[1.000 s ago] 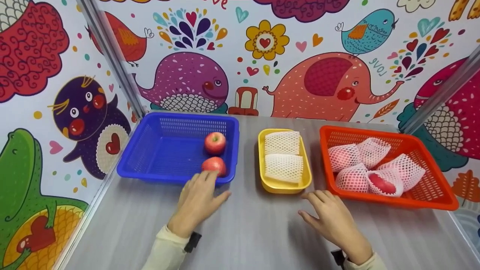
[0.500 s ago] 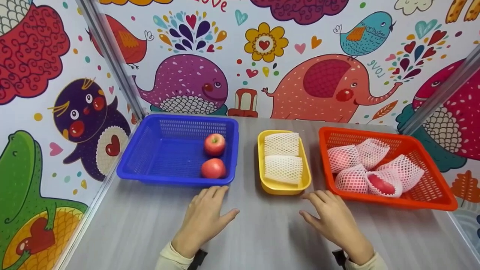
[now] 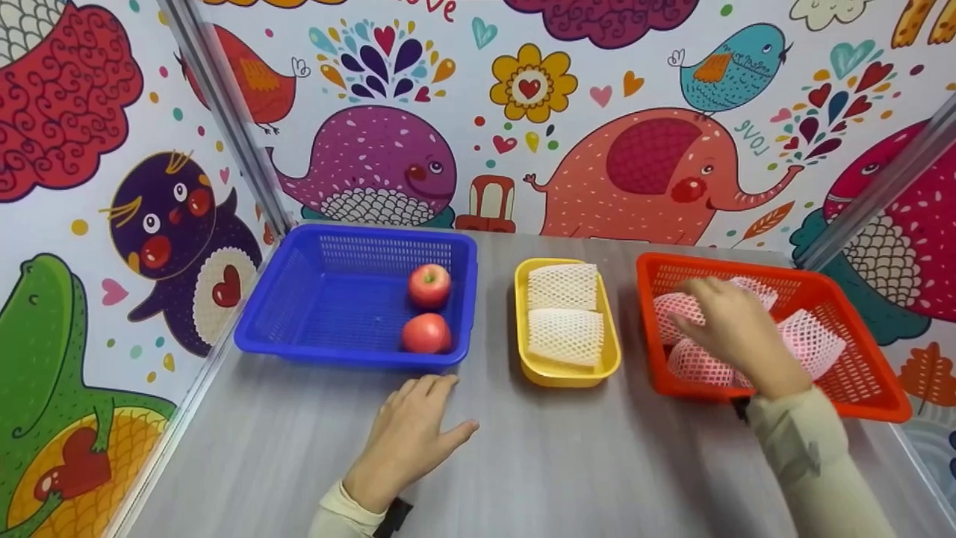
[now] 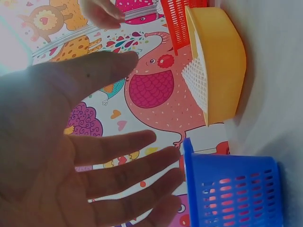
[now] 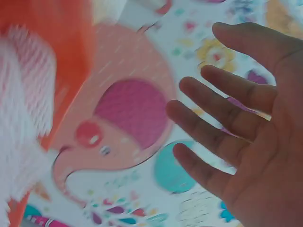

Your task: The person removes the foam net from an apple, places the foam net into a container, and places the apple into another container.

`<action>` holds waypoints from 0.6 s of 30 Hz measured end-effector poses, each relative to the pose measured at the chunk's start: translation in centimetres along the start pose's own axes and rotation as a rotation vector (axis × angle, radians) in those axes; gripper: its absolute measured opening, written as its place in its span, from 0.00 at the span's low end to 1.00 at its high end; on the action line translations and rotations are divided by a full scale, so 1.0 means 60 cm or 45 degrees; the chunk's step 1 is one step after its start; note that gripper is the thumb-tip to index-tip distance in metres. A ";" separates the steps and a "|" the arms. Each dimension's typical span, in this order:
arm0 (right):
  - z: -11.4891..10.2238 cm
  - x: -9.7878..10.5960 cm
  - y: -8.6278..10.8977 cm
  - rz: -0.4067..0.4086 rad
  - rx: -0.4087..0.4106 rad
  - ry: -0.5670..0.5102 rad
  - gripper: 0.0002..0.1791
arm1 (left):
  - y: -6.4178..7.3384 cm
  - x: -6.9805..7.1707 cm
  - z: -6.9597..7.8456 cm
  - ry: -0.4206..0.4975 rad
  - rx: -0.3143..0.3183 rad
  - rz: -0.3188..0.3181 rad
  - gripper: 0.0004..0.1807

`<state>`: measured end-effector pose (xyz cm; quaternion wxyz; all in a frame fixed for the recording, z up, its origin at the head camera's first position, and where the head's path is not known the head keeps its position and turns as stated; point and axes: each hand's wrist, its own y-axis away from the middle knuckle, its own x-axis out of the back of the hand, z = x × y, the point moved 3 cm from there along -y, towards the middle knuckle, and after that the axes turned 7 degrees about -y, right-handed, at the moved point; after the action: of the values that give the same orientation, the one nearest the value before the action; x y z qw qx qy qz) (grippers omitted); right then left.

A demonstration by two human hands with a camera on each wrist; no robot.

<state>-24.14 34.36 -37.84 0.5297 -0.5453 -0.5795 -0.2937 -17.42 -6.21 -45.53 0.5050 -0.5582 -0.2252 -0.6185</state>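
My right hand (image 3: 728, 329) is over the red basket (image 3: 889, 388), above several apples in white foam net sleeves (image 3: 810, 340), and partly hides them. In the right wrist view its fingers (image 5: 213, 120) are spread, holding nothing. Just in front of the blue basket (image 3: 254, 340) hovers my left hand (image 3: 407, 437), fingers relaxed and thumb out, with nothing in it. Two bare apples, one behind (image 3: 429, 287) and one in front (image 3: 426, 334), sit at the right side of the blue basket. Between the baskets, a yellow tray (image 3: 567, 379) holds white foam net sleeves (image 3: 565, 336).
All three containers stand in a row on the grey table (image 3: 538, 463). Behind and to the left rise walls printed with cartoon animals, joined by metal corner posts (image 3: 228, 119).
My right hand has risen from beside the yellow tray and moved right, over the red basket. The left hand has drawn back from the front bare apple, which stays in the blue basket.
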 end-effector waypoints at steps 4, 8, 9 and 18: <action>0.071 -0.002 -0.051 -0.094 -0.104 -0.049 0.32 | 0.001 0.000 0.001 0.000 -0.025 0.009 0.33; 0.125 -0.030 -0.084 -0.315 -0.258 -0.119 0.45 | 0.003 0.000 0.002 0.012 -0.029 -0.004 0.33; 0.134 -0.039 -0.089 -0.383 -0.285 -0.124 0.49 | 0.004 0.000 0.002 0.015 -0.027 -0.011 0.33; 0.170 -0.110 -0.100 -0.776 -0.613 -0.161 0.72 | 0.006 -0.001 -0.002 0.032 0.007 -0.023 0.35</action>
<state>-33.81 40.20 -45.31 0.2384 -0.4740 -0.6609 -0.5308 -17.19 -6.44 -45.75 0.5037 -0.5470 -0.2256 -0.6295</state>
